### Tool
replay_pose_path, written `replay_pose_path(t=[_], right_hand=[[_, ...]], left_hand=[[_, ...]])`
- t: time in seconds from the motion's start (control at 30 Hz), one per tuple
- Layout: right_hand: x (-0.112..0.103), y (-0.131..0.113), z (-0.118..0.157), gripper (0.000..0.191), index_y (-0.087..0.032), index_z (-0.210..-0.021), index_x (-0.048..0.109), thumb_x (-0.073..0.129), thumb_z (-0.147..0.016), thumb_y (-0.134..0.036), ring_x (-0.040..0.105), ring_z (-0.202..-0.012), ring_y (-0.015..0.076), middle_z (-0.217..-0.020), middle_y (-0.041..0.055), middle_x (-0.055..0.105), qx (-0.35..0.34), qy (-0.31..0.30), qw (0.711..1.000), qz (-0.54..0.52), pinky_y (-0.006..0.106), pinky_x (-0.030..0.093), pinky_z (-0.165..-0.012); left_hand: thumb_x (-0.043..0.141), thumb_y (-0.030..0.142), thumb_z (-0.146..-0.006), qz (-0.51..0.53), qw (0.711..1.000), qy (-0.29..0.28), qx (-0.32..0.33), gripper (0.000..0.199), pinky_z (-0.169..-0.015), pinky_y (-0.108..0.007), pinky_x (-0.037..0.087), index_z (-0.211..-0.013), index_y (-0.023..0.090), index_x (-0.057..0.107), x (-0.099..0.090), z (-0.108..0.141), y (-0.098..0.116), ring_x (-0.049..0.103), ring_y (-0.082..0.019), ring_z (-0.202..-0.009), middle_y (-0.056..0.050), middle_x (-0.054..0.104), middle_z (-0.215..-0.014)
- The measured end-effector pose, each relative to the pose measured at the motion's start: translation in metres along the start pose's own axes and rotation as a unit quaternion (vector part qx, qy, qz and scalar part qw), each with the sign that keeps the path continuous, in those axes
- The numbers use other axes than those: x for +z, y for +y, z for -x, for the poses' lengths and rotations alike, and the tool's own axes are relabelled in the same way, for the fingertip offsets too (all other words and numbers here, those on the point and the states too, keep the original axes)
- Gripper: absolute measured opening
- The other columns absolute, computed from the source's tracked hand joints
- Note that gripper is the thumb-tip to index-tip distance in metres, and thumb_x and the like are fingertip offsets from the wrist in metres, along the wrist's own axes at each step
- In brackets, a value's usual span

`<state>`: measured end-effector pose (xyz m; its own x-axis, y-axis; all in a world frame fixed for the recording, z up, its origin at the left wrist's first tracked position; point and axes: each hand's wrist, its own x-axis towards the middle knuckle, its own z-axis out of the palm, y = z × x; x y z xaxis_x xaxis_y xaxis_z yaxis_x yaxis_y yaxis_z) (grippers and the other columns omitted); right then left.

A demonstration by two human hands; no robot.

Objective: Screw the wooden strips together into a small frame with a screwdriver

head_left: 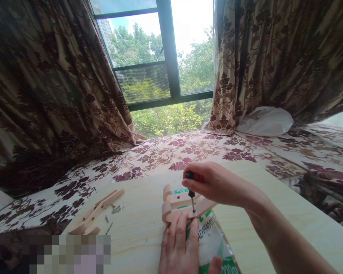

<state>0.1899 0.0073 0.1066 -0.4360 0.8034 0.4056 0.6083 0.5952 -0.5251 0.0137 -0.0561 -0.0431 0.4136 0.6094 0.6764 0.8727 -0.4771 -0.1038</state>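
My right hand [202, 180] is closed round the black handle of a screwdriver [191, 193], which stands nearly upright with its tip at a pale wooden piece [202, 206]. My left hand [178, 241] lies with its fingers stretched out, the fingertips on the near edge of that wooden piece. Beneath the piece and beside my left hand is a white and green printed package [213, 232]. A second wooden bar [178, 198] with a dark hole or screw head runs just behind the first.
More wooden pieces [97, 211] lie at the left of the pale board [137, 224], with several loose screws [116, 209] beside them. Behind are patterned cloth [160, 156], a white plastic bag [265, 121], curtains [60, 76] and a window.
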Motion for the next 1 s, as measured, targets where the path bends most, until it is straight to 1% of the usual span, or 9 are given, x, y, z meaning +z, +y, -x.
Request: replay_pose_path(t=[0.13, 0.2, 0.33, 0.47, 0.53, 0.67, 0.83, 0.9, 1.0], right_hand=[[0.001, 0.004, -0.002, 0.024, -0.018, -0.068, 0.053, 0.056, -0.086, -0.032, 0.039, -0.053, 0.0082, -0.057, -0.004, 0.05, 0.019, 0.022, 0.999, 0.022, 0.022, 0.026, -0.05], [0.001, 0.003, -0.002, 0.021, -0.018, -0.071, 0.055, 0.056, -0.086, -0.033, 0.041, -0.053, 0.0084, -0.057, -0.0042, 0.051, 0.017, 0.019, 0.999, 0.023, 0.022, 0.027, -0.05], [0.0, -0.001, -0.002, 0.012, -0.021, -0.084, 0.061, 0.053, -0.088, -0.029, 0.046, -0.056, 0.0087, -0.064, -0.0035, 0.059, -0.002, -0.001, 1.0, -0.011, 0.021, 0.029, -0.052], [0.003, 0.002, -0.007, 0.014, -0.02, -0.081, 0.061, 0.052, -0.088, -0.029, 0.045, -0.056, 0.0093, -0.062, -0.0029, 0.058, 0.007, 0.007, 1.0, -0.017, 0.021, 0.03, -0.052], [0.006, 0.007, -0.011, 0.016, -0.019, -0.081, 0.061, 0.052, -0.088, -0.029, 0.045, -0.057, 0.0099, -0.06, -0.0027, 0.056, 0.009, 0.015, 1.0, -0.014, 0.021, 0.03, -0.053], [0.008, 0.013, -0.02, 0.016, -0.019, -0.084, 0.063, 0.052, -0.088, -0.03, 0.047, -0.059, 0.0114, -0.063, -0.0013, 0.057, 0.008, 0.031, 0.999, -0.008, 0.022, 0.031, -0.054], [0.005, 0.014, -0.017, 0.016, -0.019, -0.082, 0.06, 0.05, -0.089, -0.029, 0.05, -0.061, 0.0126, -0.066, 0.0003, 0.061, 0.007, 0.022, 1.0, -0.012, 0.023, 0.033, -0.055], [0.005, 0.013, -0.015, 0.017, -0.019, -0.08, 0.06, 0.049, -0.089, -0.029, 0.052, -0.061, 0.0131, -0.066, 0.0012, 0.063, 0.005, 0.016, 1.0, -0.02, 0.023, 0.034, -0.055], [0.005, 0.014, -0.013, 0.018, -0.019, -0.078, 0.059, 0.049, -0.089, -0.03, 0.052, -0.061, 0.0132, -0.066, 0.0013, 0.063, 0.004, 0.011, 1.0, -0.022, 0.023, 0.034, -0.055]], left_hand=[[0.043, 0.062, -0.084, -0.008, 1.0, 0.003, 0.001, 0.056, -0.097, -0.037, 0.036, -0.126, 0.026, 0.051, 0.002, 0.0, -0.001, 0.05, -0.024, -0.121, -0.006, 0.057, -0.13], [0.042, 0.062, -0.084, -0.011, 1.0, 0.008, 0.0, 0.056, -0.096, -0.037, 0.037, -0.126, 0.026, 0.052, 0.003, 0.001, -0.001, 0.05, -0.024, -0.121, -0.005, 0.057, -0.13], [0.042, 0.062, -0.084, -0.006, 1.0, 0.026, 0.005, 0.056, -0.096, -0.036, 0.037, -0.125, 0.026, 0.052, 0.007, 0.002, -0.001, 0.049, -0.024, -0.121, -0.006, 0.057, -0.129], [0.046, 0.061, -0.082, -0.007, 0.999, 0.045, -0.006, 0.055, -0.095, -0.038, 0.039, -0.122, 0.025, 0.054, 0.012, -0.001, 0.001, 0.051, -0.025, -0.119, -0.006, 0.059, -0.126], [0.048, 0.058, -0.081, -0.004, 0.999, 0.044, -0.017, 0.052, -0.094, -0.039, 0.041, -0.121, 0.025, 0.055, 0.014, -0.006, 0.002, 0.051, -0.026, -0.119, -0.006, 0.058, -0.127], [0.049, 0.054, -0.08, 0.024, 0.999, 0.015, -0.032, 0.052, -0.096, -0.041, 0.043, -0.123, 0.024, 0.054, 0.014, -0.02, 0.001, 0.048, -0.026, -0.123, -0.005, 0.054, -0.133], [0.049, 0.061, -0.078, 0.0, 0.998, -0.042, -0.038, 0.056, -0.102, -0.054, 0.036, -0.117, 0.023, 0.059, 0.005, -0.034, 0.001, 0.052, -0.03, -0.118, -0.01, 0.06, -0.126], [0.049, 0.062, -0.078, -0.001, 0.997, -0.065, -0.032, 0.053, -0.1, -0.052, 0.038, -0.114, 0.024, 0.062, -0.002, -0.038, -0.001, 0.055, -0.029, -0.115, -0.009, 0.062, -0.123], [0.055, 0.062, -0.074, 0.02, 0.996, -0.079, -0.027, 0.051, -0.092, -0.042, 0.046, -0.108, 0.026, 0.066, -0.011, -0.05, -0.004, 0.059, -0.027, -0.106, -0.006, 0.066, -0.115]])
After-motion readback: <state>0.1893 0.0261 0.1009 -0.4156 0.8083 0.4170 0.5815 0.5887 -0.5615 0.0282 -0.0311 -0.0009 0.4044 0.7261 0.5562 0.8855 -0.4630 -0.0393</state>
